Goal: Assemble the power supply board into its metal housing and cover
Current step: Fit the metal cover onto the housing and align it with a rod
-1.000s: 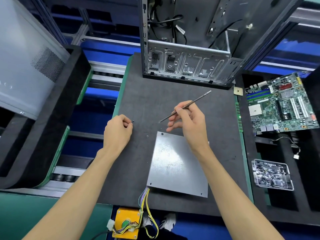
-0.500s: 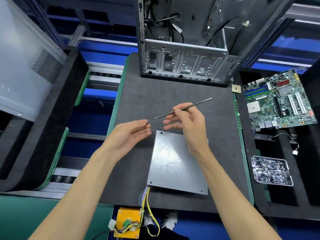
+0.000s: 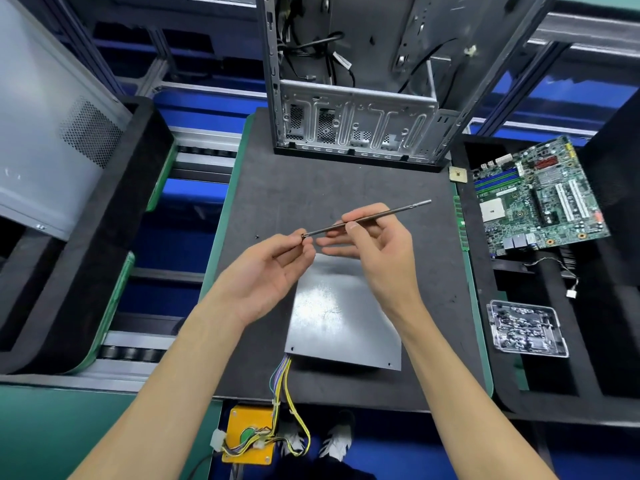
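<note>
- Since half a second before, the left hand [image 3: 273, 268] had risen and met the tip of the screwdriver bit [image 3: 367, 219], bringing a small screw [image 3: 303, 236] up to it.
- Thumb and forefinger of the left hand pinched the screw; the other fingers lay loosely spread.
- The right hand [image 3: 377, 251] pinched the thin bit's shaft between thumb and fingertips, lower fingers straight.
- Below both hands the metal cover [image 3: 343, 323] lay flat on the dark mat [image 3: 277, 195] of the bench, coloured wires [image 3: 287, 382] leaving its near left corner.
- An open computer chassis [image 3: 356, 98] stood at the mat's far edge; a motherboard [image 3: 536, 199] and a parts tray [image 3: 526, 329] lay to the right.
</note>
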### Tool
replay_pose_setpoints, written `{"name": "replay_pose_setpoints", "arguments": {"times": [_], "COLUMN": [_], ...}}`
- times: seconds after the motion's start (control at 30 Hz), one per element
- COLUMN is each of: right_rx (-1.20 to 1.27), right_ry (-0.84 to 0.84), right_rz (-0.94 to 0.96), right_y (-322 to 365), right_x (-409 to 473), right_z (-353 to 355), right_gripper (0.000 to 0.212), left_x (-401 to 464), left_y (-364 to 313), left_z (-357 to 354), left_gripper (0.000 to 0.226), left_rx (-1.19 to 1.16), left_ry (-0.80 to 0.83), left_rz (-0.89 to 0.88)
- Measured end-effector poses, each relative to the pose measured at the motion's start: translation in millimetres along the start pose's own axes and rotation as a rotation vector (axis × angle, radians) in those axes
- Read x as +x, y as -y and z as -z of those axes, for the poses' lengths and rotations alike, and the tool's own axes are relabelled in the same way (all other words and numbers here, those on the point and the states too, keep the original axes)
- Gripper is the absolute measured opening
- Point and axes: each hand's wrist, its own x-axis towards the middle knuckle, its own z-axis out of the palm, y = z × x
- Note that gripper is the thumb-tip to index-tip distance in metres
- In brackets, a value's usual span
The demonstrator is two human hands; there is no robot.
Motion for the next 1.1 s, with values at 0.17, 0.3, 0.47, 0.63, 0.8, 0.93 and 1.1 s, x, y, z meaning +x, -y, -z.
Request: {"name": "replay_pose_setpoints", "arguments": {"times": [0.17, 0.3, 0.47, 0.63, 0.8, 0.93, 1.1], "right_rx": [-0.120, -0.253, -0.299, -0.226, -0.149, -0.169, -0.173], "right_ry": [0.042, 0.070, 0.097, 0.089, 0.066, 0.060, 0.047], "right_rz": [0.100, 0.202, 0.237, 0.196, 0.214, 0.244, 0.267], "right_y": [2.5, 7.0, 14.8, 17.8, 19.0, 18.6, 16.9], "right_x": [-9.3, -16.3, -26.8, -41.4, -55.5, -63.8, -73.5], "right_z": [6.2, 10.1, 12.0, 12.4, 6.6, 2.1, 1.7], "right_gripper": [0.011, 0.014, 0.012, 0.009, 0.010, 0.012, 0.014], "left_x": [-10.0, -19.5, -32.7, -46.4, -58.6, -63.2, -68.6], "left_y": [6.2, 9.9, 14.7, 15.0, 18.2, 25.5, 29.6], "left_z": [-3.1, -3.1, -3.8, -6.8, -7.7, -2.9, 0.0], "left_gripper": [0.008, 0.012, 0.009, 0.012, 0.014, 0.011, 0.010], "left_rx": [0.141, 0.330, 0.572, 0.601, 0.337, 0.102, 0.089], "left_ry": [-0.015, -0.069, -0.086, -0.036, 0.017, 0.026, 0.030], "left_rz": [-0.101, -0.215, -0.368, -0.343, -0.223, -0.117, -0.115]}}
